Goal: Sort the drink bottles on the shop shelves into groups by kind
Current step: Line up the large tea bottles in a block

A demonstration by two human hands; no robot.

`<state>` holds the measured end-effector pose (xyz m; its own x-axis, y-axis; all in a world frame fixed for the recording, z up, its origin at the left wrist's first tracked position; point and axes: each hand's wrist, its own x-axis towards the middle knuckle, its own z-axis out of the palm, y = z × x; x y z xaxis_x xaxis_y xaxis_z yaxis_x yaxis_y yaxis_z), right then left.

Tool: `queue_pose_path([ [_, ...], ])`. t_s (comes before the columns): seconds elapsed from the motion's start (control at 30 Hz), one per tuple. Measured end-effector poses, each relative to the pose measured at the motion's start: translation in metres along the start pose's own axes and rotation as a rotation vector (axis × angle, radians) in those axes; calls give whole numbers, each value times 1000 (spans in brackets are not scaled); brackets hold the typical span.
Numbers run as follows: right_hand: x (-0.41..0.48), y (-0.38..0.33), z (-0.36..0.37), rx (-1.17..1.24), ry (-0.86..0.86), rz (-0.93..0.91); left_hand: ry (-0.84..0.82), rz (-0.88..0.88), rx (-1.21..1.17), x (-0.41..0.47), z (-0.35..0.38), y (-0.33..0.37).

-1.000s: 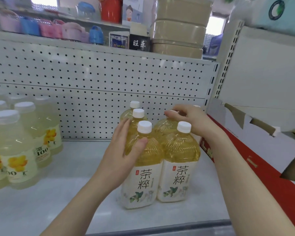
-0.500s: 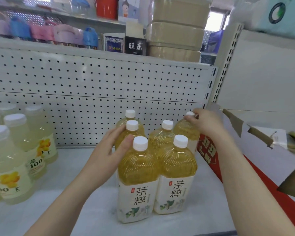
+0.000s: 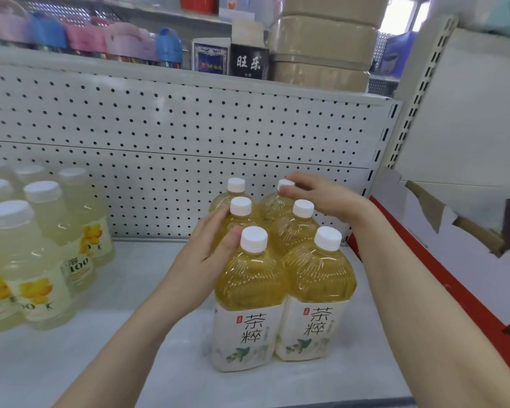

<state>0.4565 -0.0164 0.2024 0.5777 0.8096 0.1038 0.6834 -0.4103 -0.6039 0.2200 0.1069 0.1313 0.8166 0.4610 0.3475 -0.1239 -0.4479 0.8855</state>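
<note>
Several yellow tea bottles with white caps stand in two rows on the white shelf (image 3: 130,313); the front pair are the front left tea bottle (image 3: 249,293) and the front right tea bottle (image 3: 318,287). My left hand (image 3: 202,257) lies flat against the left side of the middle left tea bottle (image 3: 240,214), thumb touching the front left bottle's neck. My right hand (image 3: 326,195) reaches over the right row and pinches the cap of the back right tea bottle (image 3: 277,198). A group of pale lemon drink bottles (image 3: 36,260) stands at the shelf's left.
A white pegboard back panel (image 3: 174,134) closes the shelf behind the bottles. A red-edged cardboard carton (image 3: 442,275) with torn flaps borders the right side. The upper shelf holds small boxes (image 3: 249,61), pink and blue containers (image 3: 86,38) and stacked tan packs (image 3: 321,45).
The back right tea bottle, in my right hand by its cap, has come left against the group. My left hand stays on the left row. The view tilted down slightly.
</note>
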Motion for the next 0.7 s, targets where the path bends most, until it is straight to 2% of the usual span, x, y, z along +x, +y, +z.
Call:
queue_pose_path([
  [0.1, -10, 0, 1, 190, 38, 81, 10, 0, -27, -2, 1, 3],
  [0.17, -28, 0, 5, 332, 175, 71, 42, 19, -32, -9, 2, 1],
  [0.27, -86, 5, 26, 502, 418, -42, 82, 102, 36, -35, 5, -9],
  [0.33, -132, 3, 59, 383, 480, -139, 53, 104, 136, -56, 11, -16],
  [0.43, -167, 4, 104, 209, 583, -166, -9, 8, 157, -73, 21, -25],
  [0.57, -153, 8, 128, 147, 803, -160, -74, -2, 100, -66, 20, -40],
  [0.7, -138, 10, 138, 145, 867, -201, -119, -15, 53, -54, 15, -46],
])
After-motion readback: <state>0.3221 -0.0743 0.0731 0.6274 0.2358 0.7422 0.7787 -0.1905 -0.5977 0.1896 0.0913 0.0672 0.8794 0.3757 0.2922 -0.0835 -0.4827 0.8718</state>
